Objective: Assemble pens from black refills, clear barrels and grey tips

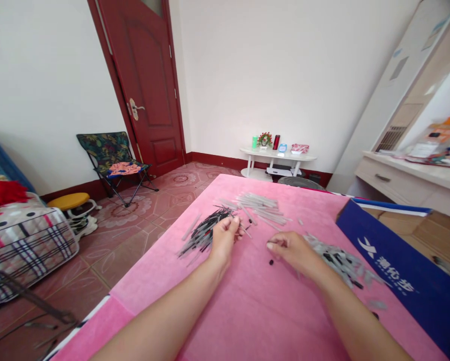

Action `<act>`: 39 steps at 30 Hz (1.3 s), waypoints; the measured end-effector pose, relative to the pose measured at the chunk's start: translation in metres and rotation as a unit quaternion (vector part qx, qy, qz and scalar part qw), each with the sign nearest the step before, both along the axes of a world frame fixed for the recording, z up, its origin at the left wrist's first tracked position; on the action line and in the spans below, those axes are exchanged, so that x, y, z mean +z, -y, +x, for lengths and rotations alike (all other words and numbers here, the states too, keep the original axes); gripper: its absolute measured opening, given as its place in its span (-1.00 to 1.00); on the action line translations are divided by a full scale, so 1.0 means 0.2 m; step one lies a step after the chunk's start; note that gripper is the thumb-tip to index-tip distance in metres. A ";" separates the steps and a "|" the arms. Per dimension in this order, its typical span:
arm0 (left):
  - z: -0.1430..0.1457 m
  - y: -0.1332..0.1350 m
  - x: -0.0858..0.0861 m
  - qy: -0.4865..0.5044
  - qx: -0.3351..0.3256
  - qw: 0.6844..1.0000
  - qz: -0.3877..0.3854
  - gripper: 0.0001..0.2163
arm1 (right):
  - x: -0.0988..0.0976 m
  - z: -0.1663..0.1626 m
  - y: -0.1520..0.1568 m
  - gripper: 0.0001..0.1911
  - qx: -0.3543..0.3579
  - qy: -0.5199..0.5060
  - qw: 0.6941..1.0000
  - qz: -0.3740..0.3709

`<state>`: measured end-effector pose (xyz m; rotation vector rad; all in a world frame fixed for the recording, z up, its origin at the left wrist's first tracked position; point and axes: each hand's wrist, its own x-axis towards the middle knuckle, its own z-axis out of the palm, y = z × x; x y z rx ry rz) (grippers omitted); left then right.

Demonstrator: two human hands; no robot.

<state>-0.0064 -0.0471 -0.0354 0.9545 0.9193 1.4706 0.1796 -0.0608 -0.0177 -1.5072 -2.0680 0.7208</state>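
Left fingers [234, 225] pinch a thin rod [248, 232]; right fingers [273, 245] bunch together (hold unclear, as is what's finished). Plenty seems left: dark rods [206, 229] beside the left fingers, grey pieces [338, 259] beside the right, pale tubes [260, 204] beyond.

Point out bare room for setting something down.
On the pink cloth: between the forearms, nearer than the small black piece; also between the pale sticks and the blue box. Crowded: dark sticks by the left hand, translucent pieces beside the right hand.
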 end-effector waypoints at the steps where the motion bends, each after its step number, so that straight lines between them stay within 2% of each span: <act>1: 0.00 0.00 -0.01 0.001 0.007 1.000 0.003 -0.66 | -0.02 -0.01 -0.03 -0.80 -0.029 0.018 0.999 0.028; 4: 0.02 0.01 -0.04 -0.002 0.011 1.000 0.024 -0.68 | -0.03 -0.05 -0.14 -0.80 -0.098 0.074 0.989 0.081; 8: 0.05 0.05 -0.06 -0.016 0.002 0.999 0.039 -0.69 | -0.01 -0.15 -0.27 -0.80 -0.163 0.148 0.972 0.085; 12: 0.06 0.07 -0.06 -0.018 -0.021 0.999 0.032 -0.68 | -0.03 -0.25 -0.35 -0.84 -0.187 0.167 0.966 0.065; 16: 0.05 0.07 -0.05 -0.017 -0.032 0.998 0.044 -0.67 | -0.05 -0.27 -0.38 -0.88 -0.199 0.160 0.965 0.060; 20: 0.03 0.08 -0.03 -0.034 -0.005 0.998 0.053 -0.68 | -0.03 -0.24 -0.30 -0.86 -0.173 0.113 0.976 0.074; 23: 0.03 0.09 -0.01 -0.029 0.016 0.997 0.076 -0.72 | 0.00 -0.23 -0.17 -0.86 -0.087 -0.044 0.992 0.085; 26: 0.05 0.10 0.01 0.001 -0.027 0.998 0.064 -0.70 | 0.04 -0.23 -0.03 -0.85 -0.007 -0.186 0.981 0.059; 28: 0.05 0.10 0.03 0.022 -0.042 0.997 0.057 -0.68 | 0.06 -0.23 0.03 -0.79 -0.018 -0.224 0.974 0.039; 32: 0.02 0.06 0.04 0.082 -0.003 0.996 0.042 -0.68 | 0.07 -0.21 0.07 -0.62 -0.088 -0.241 0.966 -0.032; 35: 0.01 0.04 0.04 0.118 0.005 0.992 0.039 -0.69 | 0.07 -0.22 0.08 -0.62 -0.073 -0.248 0.964 -0.061; 39: 0.02 0.06 0.03 0.130 0.005 0.991 0.029 -0.69 | 0.05 -0.27 0.09 -0.68 -0.049 -0.264 0.962 -0.050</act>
